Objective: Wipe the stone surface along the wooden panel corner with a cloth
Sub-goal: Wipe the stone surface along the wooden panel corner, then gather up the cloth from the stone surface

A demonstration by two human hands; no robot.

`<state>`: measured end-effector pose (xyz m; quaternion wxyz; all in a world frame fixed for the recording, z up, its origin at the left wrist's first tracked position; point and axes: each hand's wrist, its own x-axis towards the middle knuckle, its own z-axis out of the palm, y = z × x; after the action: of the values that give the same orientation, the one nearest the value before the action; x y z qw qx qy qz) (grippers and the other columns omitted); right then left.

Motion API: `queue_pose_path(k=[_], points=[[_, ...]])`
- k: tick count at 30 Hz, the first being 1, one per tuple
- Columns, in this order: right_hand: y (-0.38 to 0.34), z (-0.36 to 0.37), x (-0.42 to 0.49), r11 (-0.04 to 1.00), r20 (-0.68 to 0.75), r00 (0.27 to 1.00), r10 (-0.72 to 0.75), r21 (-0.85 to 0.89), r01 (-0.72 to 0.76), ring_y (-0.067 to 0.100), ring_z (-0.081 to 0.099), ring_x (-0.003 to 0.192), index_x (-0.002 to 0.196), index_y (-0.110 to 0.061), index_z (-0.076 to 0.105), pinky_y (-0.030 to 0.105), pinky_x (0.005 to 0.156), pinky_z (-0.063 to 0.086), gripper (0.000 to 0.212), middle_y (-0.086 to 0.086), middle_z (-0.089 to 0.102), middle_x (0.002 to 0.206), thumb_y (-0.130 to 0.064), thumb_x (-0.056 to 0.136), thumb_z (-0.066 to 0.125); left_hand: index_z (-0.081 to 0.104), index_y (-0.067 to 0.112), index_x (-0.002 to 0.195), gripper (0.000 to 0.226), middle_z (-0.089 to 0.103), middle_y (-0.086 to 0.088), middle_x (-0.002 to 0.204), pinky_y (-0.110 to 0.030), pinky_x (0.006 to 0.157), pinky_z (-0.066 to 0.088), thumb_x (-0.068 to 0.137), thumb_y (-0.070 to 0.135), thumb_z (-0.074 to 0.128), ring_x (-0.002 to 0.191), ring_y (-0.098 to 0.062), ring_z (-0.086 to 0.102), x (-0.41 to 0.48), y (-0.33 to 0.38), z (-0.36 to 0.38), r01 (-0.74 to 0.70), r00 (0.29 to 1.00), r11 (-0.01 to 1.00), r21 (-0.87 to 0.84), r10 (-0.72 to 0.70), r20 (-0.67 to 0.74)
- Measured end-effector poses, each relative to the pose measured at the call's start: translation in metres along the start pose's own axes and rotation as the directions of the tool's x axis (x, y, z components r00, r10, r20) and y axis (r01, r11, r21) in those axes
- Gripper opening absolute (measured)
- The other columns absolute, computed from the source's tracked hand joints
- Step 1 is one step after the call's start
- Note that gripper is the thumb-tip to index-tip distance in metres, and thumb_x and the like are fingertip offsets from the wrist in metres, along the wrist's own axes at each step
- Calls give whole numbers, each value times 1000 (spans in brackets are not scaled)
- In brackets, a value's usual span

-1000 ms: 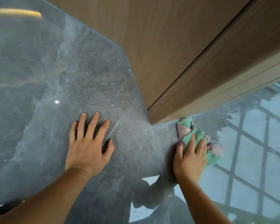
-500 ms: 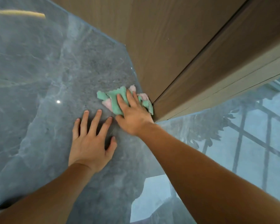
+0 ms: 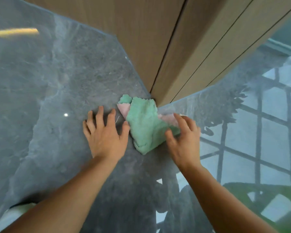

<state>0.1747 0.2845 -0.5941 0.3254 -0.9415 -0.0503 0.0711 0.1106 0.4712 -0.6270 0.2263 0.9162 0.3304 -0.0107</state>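
A crumpled green and pink cloth (image 3: 144, 125) lies on the grey polished stone surface (image 3: 57, 84), its far edge against the corner of the wooden panel (image 3: 158, 47). My left hand (image 3: 104, 133) rests flat on the stone just left of the cloth, fingers spread, thumb touching the cloth's edge. My right hand (image 3: 183, 137) is at the cloth's right edge, fingers curled over it, thumb against the green fold.
The wooden panels (image 3: 208, 39) rise from the stone and form an outward corner with thin dark seams. The stone at right (image 3: 259, 132) reflects a window grid and a plant. A green leaf blur (image 3: 284, 199) shows at bottom right.
My right hand has drawn the cloth from left of the corner back to the corner tip and now sits at its right edge. The left hand stays flat.
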Motion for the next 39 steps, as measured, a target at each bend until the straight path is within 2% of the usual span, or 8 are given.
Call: queue_pose_path(k=[7,12,15,21,26,30,34,39], points=[[-13,1,19,862,340,900,272,330,-385,24,65,97,117,-18,67,37,88,54,35,10,69,110,-15,82,66,62,22,118,39,66,-13,120,-39,92,41,80,28,64,113,-39,56,-17,79,16,-46,987,953,-299,90,135],[2,-30,16,651,424,788,447,449,-612,18,54,60,93,-11,74,29,52,42,11,6,64,74,-14,84,67,67,16,118,43,73,-15,117,-46,96,55,75,17,68,106,-35,69,-26,92,13,546,784,682,-487,-211,583],[8,-49,13,561,509,730,455,473,-679,22,56,68,97,-2,72,28,54,42,18,11,63,80,-16,86,66,57,15,125,47,74,-11,115,-48,79,60,80,5,68,95,-30,73,-30,98,3,689,673,502,-523,-174,719],[15,-99,27,426,525,759,384,629,-651,24,61,82,96,-12,71,33,66,47,10,13,68,94,-14,87,66,56,23,132,55,74,1,114,-38,66,61,83,6,71,95,-18,74,-14,136,-23,539,631,668,-514,85,771],[33,-157,10,684,524,797,301,463,-563,26,66,100,132,-16,57,38,81,57,59,10,66,114,3,78,72,65,4,122,36,75,-12,112,-33,72,61,86,13,68,92,-20,72,-18,195,-22,371,508,840,-396,174,844],[45,-205,-30,760,460,798,390,329,-561,25,64,80,116,-2,66,31,58,53,37,16,69,101,-5,80,74,65,12,122,37,73,-13,117,-40,90,55,87,24,68,101,-26,69,-51,232,-37,191,322,946,-261,191,927],[33,-272,-98,616,341,764,548,454,-644,35,71,82,104,4,69,38,65,60,26,24,73,102,-10,82,73,64,18,124,42,72,-7,116,-39,92,54,84,27,72,103,-23,68,-104,279,-87,50,229,978,-201,185,956],[-37,-387,-197,449,207,670,713,600,-662,38,71,88,107,-6,65,52,76,60,27,22,72,101,-4,80,69,67,25,109,29,73,4,94,-29,74,52,81,28,75,85,-13,68,-206,349,-208,19,263,986,-163,152,953]])
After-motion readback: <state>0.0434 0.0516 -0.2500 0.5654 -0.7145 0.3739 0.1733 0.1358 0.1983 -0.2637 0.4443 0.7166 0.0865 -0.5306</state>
